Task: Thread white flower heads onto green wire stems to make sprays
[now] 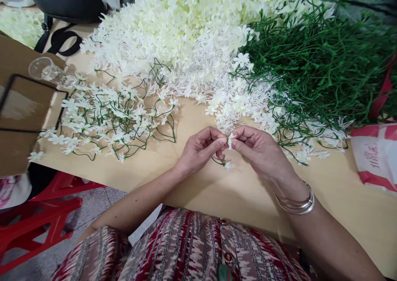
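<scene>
My left hand point(200, 150) and my right hand point(259, 150) meet over the tan table point(235, 190), fingertips pinched together. Between them is a small white plastic flower point(230, 139) on a thin green stem point(218, 162), which hangs below with another white blossom at its lower end. The left fingers hold the stem, the right fingers pinch the flower head. A silver bangle point(297, 204) sits on my right wrist.
A big heap of loose white flower heads point(192, 28) fills the back of the table. Bare green stems point(319, 66) lie at back right. Finished sprigs point(108, 115) lie at left beside a clear cup point(43, 69) and a cardboard box point(18, 107). A red stool point(46, 214) stands at lower left.
</scene>
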`<state>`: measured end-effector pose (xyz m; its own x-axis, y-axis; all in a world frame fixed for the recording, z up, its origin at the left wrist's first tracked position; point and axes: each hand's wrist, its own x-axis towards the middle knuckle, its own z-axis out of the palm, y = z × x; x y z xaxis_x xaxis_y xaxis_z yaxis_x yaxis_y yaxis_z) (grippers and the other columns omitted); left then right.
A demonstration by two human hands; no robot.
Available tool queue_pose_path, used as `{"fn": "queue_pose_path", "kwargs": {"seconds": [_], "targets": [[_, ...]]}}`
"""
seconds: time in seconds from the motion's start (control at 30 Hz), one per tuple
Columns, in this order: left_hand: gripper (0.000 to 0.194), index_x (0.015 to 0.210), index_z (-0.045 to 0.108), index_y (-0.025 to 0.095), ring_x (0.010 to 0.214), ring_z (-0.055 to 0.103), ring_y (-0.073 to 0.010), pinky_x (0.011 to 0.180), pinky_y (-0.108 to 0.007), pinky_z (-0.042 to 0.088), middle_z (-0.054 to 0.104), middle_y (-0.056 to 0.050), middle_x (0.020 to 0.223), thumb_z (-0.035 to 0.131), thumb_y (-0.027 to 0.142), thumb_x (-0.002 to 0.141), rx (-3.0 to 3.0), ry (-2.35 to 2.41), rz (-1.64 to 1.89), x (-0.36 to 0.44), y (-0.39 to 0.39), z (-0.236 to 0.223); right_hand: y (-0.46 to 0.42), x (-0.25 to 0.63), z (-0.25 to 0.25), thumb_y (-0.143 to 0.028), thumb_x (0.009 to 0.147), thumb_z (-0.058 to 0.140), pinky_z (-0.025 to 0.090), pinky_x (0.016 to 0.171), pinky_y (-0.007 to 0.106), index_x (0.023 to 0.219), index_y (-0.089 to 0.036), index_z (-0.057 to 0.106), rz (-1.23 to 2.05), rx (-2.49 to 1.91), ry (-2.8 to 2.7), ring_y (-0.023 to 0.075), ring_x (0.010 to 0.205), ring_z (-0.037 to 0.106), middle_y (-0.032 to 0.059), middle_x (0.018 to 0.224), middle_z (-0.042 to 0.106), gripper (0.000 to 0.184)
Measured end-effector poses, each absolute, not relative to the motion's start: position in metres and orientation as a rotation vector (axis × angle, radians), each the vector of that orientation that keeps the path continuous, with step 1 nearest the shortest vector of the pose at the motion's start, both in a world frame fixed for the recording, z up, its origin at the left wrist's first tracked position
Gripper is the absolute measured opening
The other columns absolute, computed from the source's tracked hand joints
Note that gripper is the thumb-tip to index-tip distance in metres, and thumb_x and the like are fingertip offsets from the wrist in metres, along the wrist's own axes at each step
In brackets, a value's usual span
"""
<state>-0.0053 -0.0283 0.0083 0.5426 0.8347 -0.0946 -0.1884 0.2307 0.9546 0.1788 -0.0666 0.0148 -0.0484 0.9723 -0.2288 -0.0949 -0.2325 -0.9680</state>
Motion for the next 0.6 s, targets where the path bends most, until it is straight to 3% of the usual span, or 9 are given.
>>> {"fn": "queue_pose_path", "kwargs": {"seconds": [0.6], "targets": [[0.045, 0.089, 0.062, 0.018, 0.06, 0.065, -0.0083, 0.062, -0.021, 0.057, 0.067, 0.003, 0.075, 0.083, 0.057, 0.09, 1.101, 0.743, 0.804, -0.0066, -0.026, 0.011, -0.0624, 0.1785, 0.0172, -0.042, 0.084, 0.087, 0.056, 0.073, 0.033, 0.086, -0.027, 0.071, 1.274, -1.288, -1.089, 0.0173, 0.074, 0.064, -0.001, 0.08, 0.07, 0.023]]}}
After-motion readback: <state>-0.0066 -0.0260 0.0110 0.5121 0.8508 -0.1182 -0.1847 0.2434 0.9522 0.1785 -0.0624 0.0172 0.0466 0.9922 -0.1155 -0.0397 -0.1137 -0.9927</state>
